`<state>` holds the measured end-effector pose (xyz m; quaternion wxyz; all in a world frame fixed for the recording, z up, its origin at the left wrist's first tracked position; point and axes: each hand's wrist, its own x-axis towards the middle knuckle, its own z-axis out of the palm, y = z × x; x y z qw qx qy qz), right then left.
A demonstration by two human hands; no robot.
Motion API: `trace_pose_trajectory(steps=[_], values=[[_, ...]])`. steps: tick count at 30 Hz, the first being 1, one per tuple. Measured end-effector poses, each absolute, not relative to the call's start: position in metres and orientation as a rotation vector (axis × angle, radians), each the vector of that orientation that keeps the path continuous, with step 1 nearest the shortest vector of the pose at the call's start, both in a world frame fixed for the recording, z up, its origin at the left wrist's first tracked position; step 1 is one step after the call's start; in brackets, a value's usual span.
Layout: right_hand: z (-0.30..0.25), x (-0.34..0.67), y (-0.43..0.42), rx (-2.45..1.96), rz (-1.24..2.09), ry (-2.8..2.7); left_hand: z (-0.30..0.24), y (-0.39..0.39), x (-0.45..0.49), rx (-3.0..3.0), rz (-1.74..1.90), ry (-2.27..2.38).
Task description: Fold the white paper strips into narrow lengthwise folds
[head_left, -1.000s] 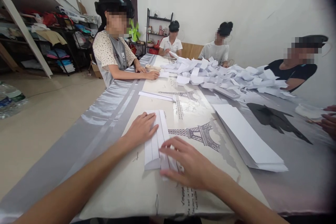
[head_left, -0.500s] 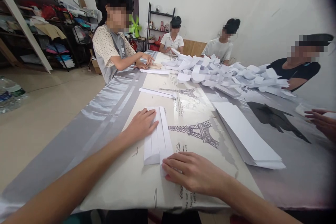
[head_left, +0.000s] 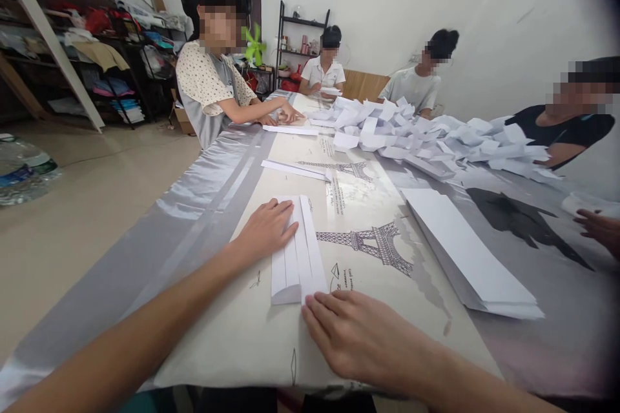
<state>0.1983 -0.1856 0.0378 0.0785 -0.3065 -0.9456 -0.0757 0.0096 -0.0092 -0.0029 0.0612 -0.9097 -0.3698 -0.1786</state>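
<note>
Folded white paper (head_left: 285, 274) with lengthwise creases lies on the table in front of me. My left hand (head_left: 265, 229) rests flat across its far left part, fingers stretched out and pressing down. A narrow paper flap (head_left: 312, 258) runs along the right side, its near end reaching past the rest of the sheet. At that near end my right hand (head_left: 351, 329) is closed, fingertips pinching the flap's corner. To the right lies a stack of long white papers (head_left: 467, 251), apart from both hands.
A folded paper strip (head_left: 295, 170) lies farther up the patterned tablecloth (head_left: 232, 342). Beyond it is a big heap of white folded papers (head_left: 426, 135). A co-worker (head_left: 208, 90) works at the left edge; others sit around the far side. Another person's hand (head_left: 600, 226) is at right.
My right hand has moved slightly toward me along the flap. My left hand stays on the paper. The whole view has shifted a little.
</note>
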Motion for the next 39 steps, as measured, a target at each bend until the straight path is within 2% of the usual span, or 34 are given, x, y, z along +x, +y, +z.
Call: trace_pose_trajectory(steps=[5, 13, 23, 34, 39], values=[[0.031, 0.19, -0.193, -0.893, -0.463, -2.852, -0.005, -0.009, 0.009, -2.733, -0.546, -1.098], [0.019, 0.199, -0.194, -0.908, -0.39, -2.706, -0.007, -0.008, 0.01, -2.718, -0.552, -1.094], [0.014, 0.214, -0.179, -0.942, -0.075, -2.602, -0.007, -0.008, 0.01, -2.716, -0.536, -1.084], [0.009, 0.212, -0.178, -0.865, -0.175, -2.572, -0.002, -0.01, 0.01, -2.739, -0.518, -1.104], [0.013, 0.214, -0.175, -0.858, -0.116, -2.573, -0.001, -0.01, 0.011, -2.746, -0.503, -1.132]])
